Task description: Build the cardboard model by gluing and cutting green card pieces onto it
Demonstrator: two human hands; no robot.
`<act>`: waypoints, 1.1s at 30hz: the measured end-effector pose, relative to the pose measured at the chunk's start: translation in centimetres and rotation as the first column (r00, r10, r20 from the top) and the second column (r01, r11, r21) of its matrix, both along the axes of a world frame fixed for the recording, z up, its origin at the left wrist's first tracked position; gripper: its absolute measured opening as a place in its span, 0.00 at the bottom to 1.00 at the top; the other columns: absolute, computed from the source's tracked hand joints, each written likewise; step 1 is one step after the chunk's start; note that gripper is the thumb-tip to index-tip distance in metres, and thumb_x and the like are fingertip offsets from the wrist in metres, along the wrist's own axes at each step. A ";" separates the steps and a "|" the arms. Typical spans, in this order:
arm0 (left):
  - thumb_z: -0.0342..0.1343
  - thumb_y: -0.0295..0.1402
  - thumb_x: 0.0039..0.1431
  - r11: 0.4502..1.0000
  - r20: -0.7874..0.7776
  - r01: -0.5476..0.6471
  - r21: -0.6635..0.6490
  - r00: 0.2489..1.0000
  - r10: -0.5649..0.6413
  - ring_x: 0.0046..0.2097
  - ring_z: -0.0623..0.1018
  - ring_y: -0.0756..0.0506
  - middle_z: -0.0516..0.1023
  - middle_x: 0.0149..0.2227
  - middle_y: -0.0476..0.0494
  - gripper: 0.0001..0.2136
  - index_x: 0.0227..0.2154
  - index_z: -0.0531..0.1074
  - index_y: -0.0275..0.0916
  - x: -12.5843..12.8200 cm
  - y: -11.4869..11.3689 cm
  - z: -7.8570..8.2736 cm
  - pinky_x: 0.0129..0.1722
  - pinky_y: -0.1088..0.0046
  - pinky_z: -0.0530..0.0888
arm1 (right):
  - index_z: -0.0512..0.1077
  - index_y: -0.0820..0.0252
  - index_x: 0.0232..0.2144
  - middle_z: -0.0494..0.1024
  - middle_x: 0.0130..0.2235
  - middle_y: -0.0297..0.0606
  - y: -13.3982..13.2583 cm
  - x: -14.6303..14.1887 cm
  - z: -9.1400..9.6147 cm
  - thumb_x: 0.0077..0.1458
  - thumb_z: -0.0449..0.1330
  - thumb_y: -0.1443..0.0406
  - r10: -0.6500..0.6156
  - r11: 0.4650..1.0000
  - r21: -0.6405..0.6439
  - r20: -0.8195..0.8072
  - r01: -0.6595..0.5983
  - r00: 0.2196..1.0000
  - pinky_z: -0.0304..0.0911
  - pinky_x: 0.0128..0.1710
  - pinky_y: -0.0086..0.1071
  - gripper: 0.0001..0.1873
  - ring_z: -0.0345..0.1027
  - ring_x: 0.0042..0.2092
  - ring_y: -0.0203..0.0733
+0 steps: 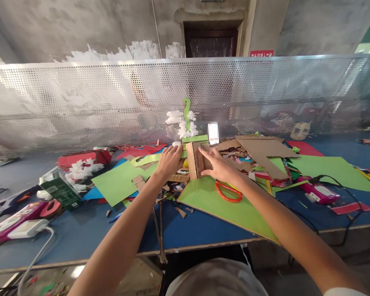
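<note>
A folded piece of brown cardboard point(193, 162) with printed lettering stands upright between my hands. My right hand point(217, 164) grips its right side, thumb low and index finger higher on the printed face. On the other side, my left hand point(170, 161) is curled at the piece's left edge, and its fingertips are partly hidden. A light green strip point(148, 159) runs out to the left behind that hand. Just beyond the cardboard rises a green curved paper shape point(186, 107) with white ruffled paper point(188, 129) around it. Orange-handled scissors point(230, 197) lie under my right forearm.
Green card sheets point(228, 209) and cardboard scraps point(260, 150) cover much of the blue table point(185, 234). A phone point(213, 133) leans at the back before a perforated metal screen point(111, 98). Power strips point(319, 191) with cords lie on both sides, beside a green box point(60, 189) at left.
</note>
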State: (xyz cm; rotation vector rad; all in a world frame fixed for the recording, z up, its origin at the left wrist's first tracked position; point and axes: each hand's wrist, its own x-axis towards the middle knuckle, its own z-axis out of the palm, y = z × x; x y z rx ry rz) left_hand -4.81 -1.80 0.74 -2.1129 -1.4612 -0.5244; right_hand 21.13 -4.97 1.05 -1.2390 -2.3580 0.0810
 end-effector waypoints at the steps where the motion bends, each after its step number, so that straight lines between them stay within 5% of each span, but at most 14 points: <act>1: 0.58 0.31 0.62 1.000 -0.001 0.000 0.002 1.000 0.000 0.53 0.78 0.32 0.81 0.47 0.31 0.17 0.54 0.70 0.36 0.0 0.0 0.0 0.53 0.56 0.71 | 0.47 0.39 0.77 0.69 0.59 0.48 0.0 0.0 0.0 0.60 0.68 0.52 0.001 1.000 0.004 0.004 -0.001 1.000 0.66 0.32 0.34 0.52 0.68 0.36 0.44; 13: 0.57 0.30 0.61 0.999 0.033 0.015 0.038 0.999 -0.017 0.51 0.78 0.31 0.81 0.47 0.32 0.16 0.52 0.70 0.36 0.1 0.2 -0.3 0.51 0.54 0.71 | 0.48 0.41 0.77 0.69 0.55 0.47 -0.4 -0.2 0.3 0.59 0.69 0.53 0.023 0.999 0.033 -0.004 -0.023 1.000 0.68 0.32 0.35 0.52 0.68 0.34 0.43; 26: 0.56 0.28 0.58 0.989 0.054 0.011 0.146 0.998 -0.019 0.47 0.74 0.32 0.76 0.42 0.35 0.10 0.42 0.67 0.40 0.1 0.0 0.3 0.48 0.54 0.71 | 0.59 0.38 0.73 0.64 0.59 0.48 0.7 0.1 -0.2 0.63 0.68 0.59 0.095 0.977 0.209 -0.201 -0.052 0.975 0.77 0.46 0.49 0.40 0.72 0.43 0.50; 33: 0.54 0.29 0.58 0.984 0.081 0.008 0.177 0.996 -0.023 0.47 0.72 0.31 0.73 0.41 0.34 0.08 0.41 0.67 0.40 0.4 -0.3 0.6 0.48 0.52 0.70 | 0.58 0.40 0.72 0.71 0.55 0.45 0.8 0.2 -0.5 0.65 0.65 0.61 0.201 0.955 0.278 -0.344 -0.104 0.917 0.76 0.49 0.50 0.38 0.72 0.42 0.49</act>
